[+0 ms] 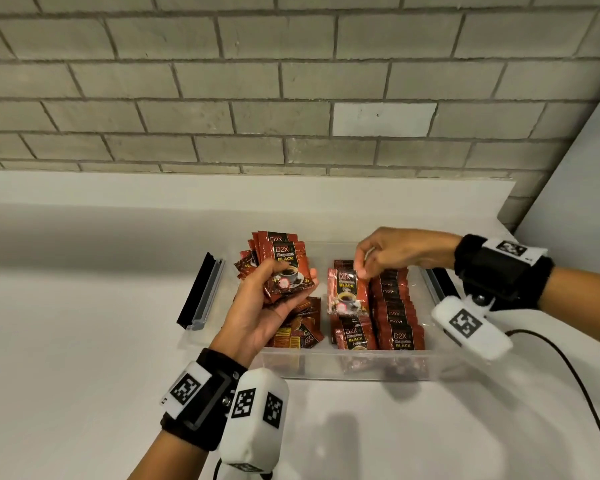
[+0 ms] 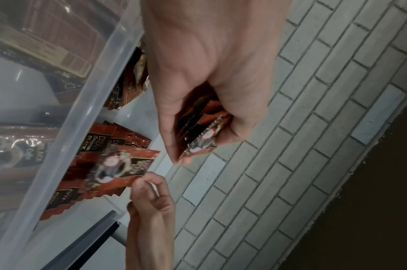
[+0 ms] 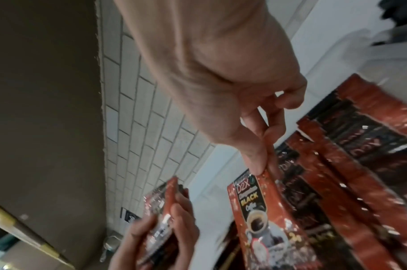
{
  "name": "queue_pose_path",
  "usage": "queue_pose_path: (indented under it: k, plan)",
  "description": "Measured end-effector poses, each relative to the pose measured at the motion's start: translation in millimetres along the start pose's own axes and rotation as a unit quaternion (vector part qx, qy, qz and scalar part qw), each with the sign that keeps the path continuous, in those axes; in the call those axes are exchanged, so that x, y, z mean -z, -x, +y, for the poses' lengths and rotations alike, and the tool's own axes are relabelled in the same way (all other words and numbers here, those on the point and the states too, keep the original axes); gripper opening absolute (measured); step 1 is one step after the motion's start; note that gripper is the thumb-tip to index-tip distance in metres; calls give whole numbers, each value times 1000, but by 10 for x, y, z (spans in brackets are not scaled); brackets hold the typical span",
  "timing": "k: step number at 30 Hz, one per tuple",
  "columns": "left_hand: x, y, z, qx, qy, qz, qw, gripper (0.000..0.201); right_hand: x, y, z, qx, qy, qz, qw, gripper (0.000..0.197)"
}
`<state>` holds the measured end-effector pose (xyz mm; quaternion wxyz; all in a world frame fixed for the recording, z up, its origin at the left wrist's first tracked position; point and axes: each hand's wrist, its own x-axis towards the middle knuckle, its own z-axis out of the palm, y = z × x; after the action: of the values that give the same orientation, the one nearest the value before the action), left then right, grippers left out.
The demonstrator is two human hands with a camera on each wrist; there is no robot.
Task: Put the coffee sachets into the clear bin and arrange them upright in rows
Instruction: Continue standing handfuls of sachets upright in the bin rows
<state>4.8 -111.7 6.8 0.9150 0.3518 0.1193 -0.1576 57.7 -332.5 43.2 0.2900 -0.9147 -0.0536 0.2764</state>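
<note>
The clear bin (image 1: 326,367) sits on the white counter against the brick wall. My left hand (image 1: 274,299) hovers over the bin's left half and grips a stack of red coffee sachets (image 1: 286,268) fanned upward, also seen as the stack of sachets (image 2: 202,133). My right hand (image 1: 371,261) pinches the top edge of a single sachet (image 1: 347,292) hanging upright over the middle row; the single sachet (image 3: 260,215) shows its printed face. Two upright rows of sachets (image 1: 395,313) fill the bin's right half. Loose sachets (image 1: 298,330) lie flat at the left.
A dark grey bin-lid clip (image 1: 201,292) lies left of the bin and another clip (image 1: 437,285) sits at its right. A black cable (image 1: 568,375) runs across the counter at the right. A white side wall (image 1: 575,188) closes in the right.
</note>
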Motion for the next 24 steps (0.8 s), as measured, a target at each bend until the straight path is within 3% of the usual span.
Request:
queue_pose_path:
  k: [6,14,18,21,24]
  plan:
    - [32,-22,-4,15,-43,-5,999,7,-245,-1,58,-17,91,-55,994,17]
    - [23,-36,-19,17,-83,26,996,8,-203,-25,70,1,145,-52,988,19]
    - [32,-60,-33,22,-105,20,994,12,17,57,-49,41,29,16,999,15]
    - [42,-76,-46,26,-127,11,991,14,72,165,-231,75,-77,61,992,24]
    - [39,-67,-59,23,-143,-3,989,19,19,210,-350,101,-110,75,986,28]
